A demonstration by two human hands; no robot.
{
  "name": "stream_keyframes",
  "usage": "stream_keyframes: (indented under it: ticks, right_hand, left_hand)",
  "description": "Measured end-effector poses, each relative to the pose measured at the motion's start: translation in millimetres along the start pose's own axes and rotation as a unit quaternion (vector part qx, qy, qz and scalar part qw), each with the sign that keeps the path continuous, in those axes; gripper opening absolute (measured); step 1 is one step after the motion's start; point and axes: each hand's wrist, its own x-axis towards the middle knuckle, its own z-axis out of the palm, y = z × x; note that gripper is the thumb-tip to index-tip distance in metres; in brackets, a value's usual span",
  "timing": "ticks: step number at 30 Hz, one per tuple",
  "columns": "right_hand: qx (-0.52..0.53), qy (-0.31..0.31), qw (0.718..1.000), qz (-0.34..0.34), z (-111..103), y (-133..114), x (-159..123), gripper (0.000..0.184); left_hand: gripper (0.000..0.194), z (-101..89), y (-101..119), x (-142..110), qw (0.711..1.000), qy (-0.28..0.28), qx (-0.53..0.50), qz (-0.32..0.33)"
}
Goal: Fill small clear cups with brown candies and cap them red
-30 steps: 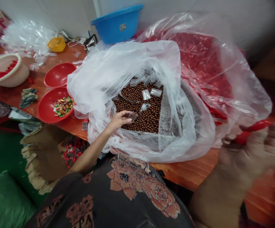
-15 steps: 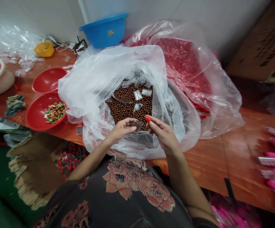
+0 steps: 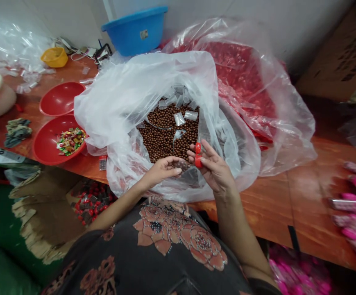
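In the head view, the left hand (image 3: pixel 161 174) is curled narrowly around a small clear plastic tube (image 3: pixel 181 165), which is partly hidden and blurred. Just beside it, the right hand (image 3: pixel 214 168) pinches two red caps (image 3: pixel 198 154) between its fingers. Both hands are over the open mouth of a large clear plastic bag (image 3: pixel 128 110) filled with brown balls (image 3: pixel 165 135), with loose clear tubes (image 3: pixel 184 116) lying on top. A second bag of red caps (image 3: pixel 242 82) sits behind it on the orange tabletop (image 3: pixel 270 205). To the left are a red bowl of wrapped candies (image 3: pixel 53 141) and another red bowl (image 3: pixel 61 98). A blue tub (image 3: pixel 136 30) stands by the wall.
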Motion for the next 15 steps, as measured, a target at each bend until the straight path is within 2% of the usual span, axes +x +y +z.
stream_keyframes:
  ticks: [5, 10, 13, 15]
  right_hand:
    - [-0.008, 0.007, 1.000, -0.025, -1.4, 7.9, 1.6, 0.066]
    - [-0.073, 0.060, 0.993, -0.073, -3.9, 9.8, 5.3, 0.068]
    - [-0.083, 0.082, 0.989, -0.090, -4.6, 9.3, 5.6, 0.063]
    - [-0.067, 0.100, 0.988, -0.092, -4.6, 8.9, 5.6, 0.054]
  left_hand:
    - [0.042, 3.9, -4.6, -1.3, 1.000, -0.008, -0.011, -0.012]
    - [0.043, 4.5, 0.1, -6.8, 0.995, -0.019, -0.088, -0.039]
    - [0.043, 3.2, 5.0, -8.1, 0.987, -0.027, -0.149, -0.047]
    - [0.040, 1.2, 7.4, -6.8, 0.985, -0.009, -0.166, -0.040]
